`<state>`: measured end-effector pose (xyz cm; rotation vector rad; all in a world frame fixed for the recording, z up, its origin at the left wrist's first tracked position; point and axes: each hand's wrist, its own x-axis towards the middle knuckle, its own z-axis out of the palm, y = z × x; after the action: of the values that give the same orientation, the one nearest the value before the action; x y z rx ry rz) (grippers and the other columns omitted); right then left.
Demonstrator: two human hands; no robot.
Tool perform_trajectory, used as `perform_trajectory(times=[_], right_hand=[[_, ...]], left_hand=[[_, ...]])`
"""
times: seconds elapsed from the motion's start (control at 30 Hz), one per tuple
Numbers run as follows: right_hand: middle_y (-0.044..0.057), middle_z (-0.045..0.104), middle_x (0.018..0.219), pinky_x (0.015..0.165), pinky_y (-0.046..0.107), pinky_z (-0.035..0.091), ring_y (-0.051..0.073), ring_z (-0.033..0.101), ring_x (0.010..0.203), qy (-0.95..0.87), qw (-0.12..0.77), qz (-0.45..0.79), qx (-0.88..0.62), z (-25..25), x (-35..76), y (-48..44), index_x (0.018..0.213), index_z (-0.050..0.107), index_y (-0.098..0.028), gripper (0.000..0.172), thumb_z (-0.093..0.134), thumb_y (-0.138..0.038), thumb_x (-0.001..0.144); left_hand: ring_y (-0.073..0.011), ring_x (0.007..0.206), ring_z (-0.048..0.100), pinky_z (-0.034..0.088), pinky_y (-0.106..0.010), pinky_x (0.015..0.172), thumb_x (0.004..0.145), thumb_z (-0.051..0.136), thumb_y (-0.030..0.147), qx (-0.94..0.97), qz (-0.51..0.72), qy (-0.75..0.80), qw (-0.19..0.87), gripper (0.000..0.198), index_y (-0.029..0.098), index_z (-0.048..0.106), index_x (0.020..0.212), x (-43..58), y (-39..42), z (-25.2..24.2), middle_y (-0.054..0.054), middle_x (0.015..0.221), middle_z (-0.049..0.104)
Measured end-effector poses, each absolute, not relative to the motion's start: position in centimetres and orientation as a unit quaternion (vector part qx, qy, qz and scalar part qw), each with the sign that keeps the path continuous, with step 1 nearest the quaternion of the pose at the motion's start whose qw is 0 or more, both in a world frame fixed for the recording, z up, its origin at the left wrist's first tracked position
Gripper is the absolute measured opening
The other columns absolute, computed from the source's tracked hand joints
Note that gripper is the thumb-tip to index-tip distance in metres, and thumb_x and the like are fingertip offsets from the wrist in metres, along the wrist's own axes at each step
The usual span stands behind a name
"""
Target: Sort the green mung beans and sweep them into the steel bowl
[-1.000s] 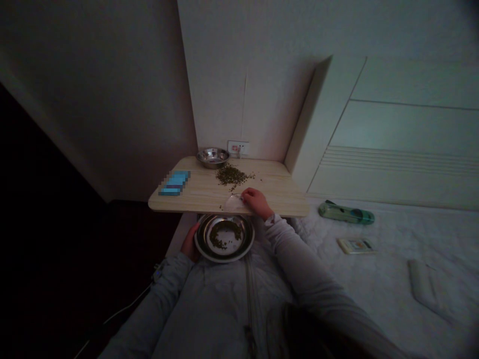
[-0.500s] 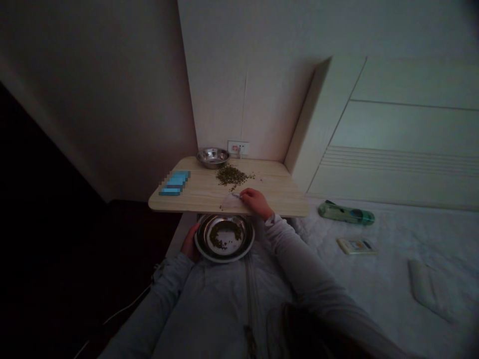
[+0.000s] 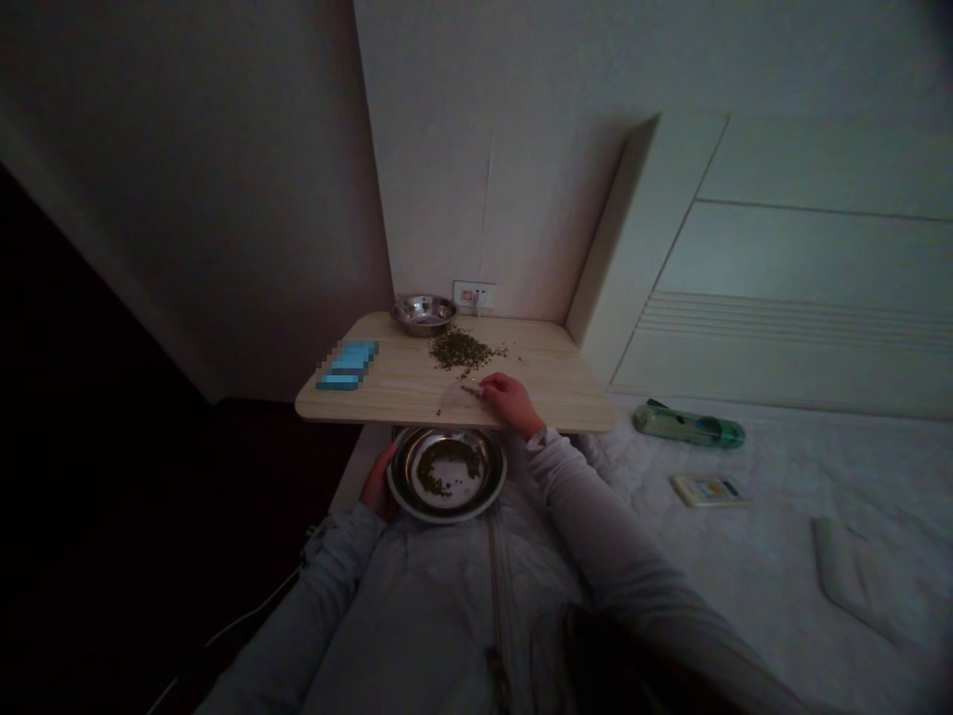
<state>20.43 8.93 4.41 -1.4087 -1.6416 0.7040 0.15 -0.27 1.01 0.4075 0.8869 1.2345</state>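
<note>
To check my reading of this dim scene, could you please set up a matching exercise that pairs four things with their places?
Things:
1. bowl
2. dish
3. bean pile
4. blue pack

Places:
A. held by the left hand, below the table's near edge
B. on the table's left part
C. by the socket
D. mid-table, just beyond the right hand

Pairs: 1-C, 2-A, 3-D, 4-B
</note>
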Motion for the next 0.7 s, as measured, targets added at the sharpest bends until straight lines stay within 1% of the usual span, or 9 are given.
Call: perform_trajectory(times=[0.17, 0.3, 0.53, 0.7], right_hand=[[-0.001, 0.060, 0.066, 0.060, 0.022, 0.038, 0.009, 0.051, 0.060, -0.672, 0.407, 0.284, -0.550, 4.26, 20.47, 8.91, 0.081, 0.057, -0.017, 0.020, 0.047, -0.023, 0.065], [-0.001, 0.060, 0.064, 0.059, 0.021, 0.038, 0.009, 0.050, 0.058, -0.680, 0.398, 0.290, -0.544, 4.45, 20.47, 8.62, 0.080, 0.058, -0.017, 0.020, 0.047, -0.024, 0.065], [-0.001, 0.060, 0.064, 0.059, 0.021, 0.038, 0.010, 0.051, 0.061, -0.691, 0.389, 0.283, -0.540, 4.49, 20.49, 8.64, 0.076, 0.059, -0.017, 0.019, 0.047, -0.026, 0.065], [-0.002, 0.059, 0.060, 0.057, 0.020, 0.036, 0.009, 0.050, 0.057, -0.688, 0.387, 0.291, -0.540, 4.51, 20.49, 8.65, 0.075, 0.059, -0.017, 0.018, 0.045, -0.024, 0.065]], left_hand=[[-0.0203, 0.088, 0.057, 0.039, -0.031, 0.084, 0.071, 0.042, 0.026, 0.184, 0.556, 0.387, 0.712, 0.026, 0.013, 0.063, 0.077, 0.27, -0.37, 1.17, -0.005, 0.072, 0.068], [-0.0206, 0.089, 0.056, 0.039, -0.031, 0.085, 0.073, 0.040, 0.029, 0.180, 0.550, 0.390, 0.716, 0.029, 0.012, 0.063, 0.078, 0.30, -0.42, 1.23, -0.006, 0.072, 0.068], [-0.0201, 0.086, 0.058, 0.040, -0.030, 0.083, 0.072, 0.041, 0.028, 0.175, 0.544, 0.397, 0.718, 0.028, 0.012, 0.063, 0.076, 0.11, -0.22, 0.77, -0.006, 0.071, 0.068], [-0.0205, 0.086, 0.057, 0.040, -0.031, 0.083, 0.073, 0.041, 0.029, 0.172, 0.539, 0.396, 0.723, 0.028, 0.012, 0.064, 0.075, 0.14, -0.27, 0.86, -0.006, 0.071, 0.068]])
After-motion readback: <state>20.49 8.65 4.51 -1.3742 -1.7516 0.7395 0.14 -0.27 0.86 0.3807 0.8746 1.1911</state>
